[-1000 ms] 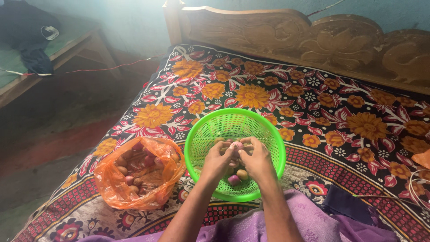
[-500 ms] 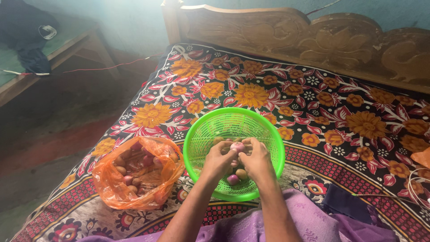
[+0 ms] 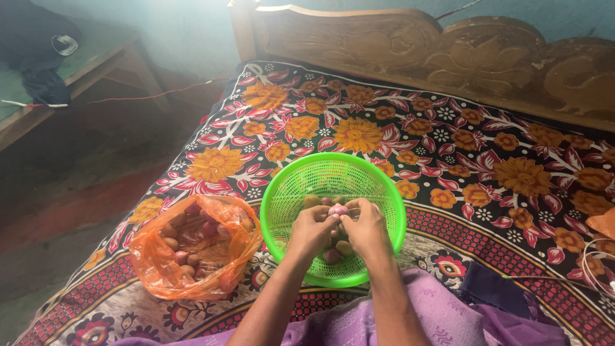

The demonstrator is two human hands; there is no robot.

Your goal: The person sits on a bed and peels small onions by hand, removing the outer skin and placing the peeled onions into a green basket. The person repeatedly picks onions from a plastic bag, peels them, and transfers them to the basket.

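Head view, looking down over my forearms. Orange plastic bag (image 3: 192,247), crumpled and open-mouthed, lies on the flowered bedspread (image 3: 448,128) at about 9 o'clock from my hands; small pink and tan onions show through its film. Its printing, if any, cannot be made out. Round green mesh basket (image 3: 333,218) sits just beside the bag, at the centre of the view, touching the purple cloth (image 3: 442,314) over my lap at 6 o'clock. Carved wooden headboard (image 3: 448,57) runs along 12 to 2 o'clock.

My left hand (image 3: 312,229) and my right hand (image 3: 366,229) meet over the basket's hollow. Fingers of both are curled in and pinched together on one small pinkish onion (image 3: 337,209), which is held above the basket floor at 12 o'clock from my knuckles. Thumbs and fingertips touch it from either side; none are spread. More loose onions (image 3: 338,251) lie in the basket beneath my hands, toward 6 o'clock, partly hidden by them.

Compared with half a second ago, both hands keep the same grip on the same onion; the bag, basket and bedspread lie as they did, with only a slight shift of the whole view.
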